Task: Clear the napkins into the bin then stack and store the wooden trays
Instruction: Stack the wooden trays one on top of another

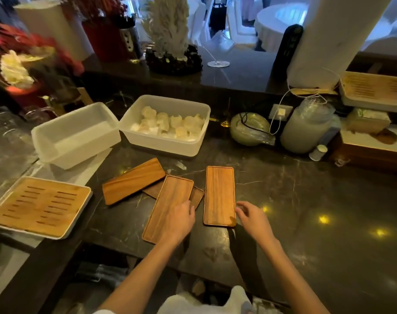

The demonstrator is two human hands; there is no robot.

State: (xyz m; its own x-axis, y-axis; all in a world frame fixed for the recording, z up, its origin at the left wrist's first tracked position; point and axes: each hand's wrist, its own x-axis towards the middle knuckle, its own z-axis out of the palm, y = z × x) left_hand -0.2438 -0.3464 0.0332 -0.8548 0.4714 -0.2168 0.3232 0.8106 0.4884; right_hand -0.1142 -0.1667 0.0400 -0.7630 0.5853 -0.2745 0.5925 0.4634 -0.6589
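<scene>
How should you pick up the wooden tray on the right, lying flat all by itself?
Pinch the right tray across its narrow width at the near end, coming from the front. It lies flat with a thin raised rim, clear of the others, and the right hand is already at that corner.

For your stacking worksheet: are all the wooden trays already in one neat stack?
No: one wooden tray lies alone on the counter, another tray sits angled apart.

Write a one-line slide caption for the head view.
Left hand rests on one wooden tray, right hand touches another; napkins fill the white bin.
</scene>
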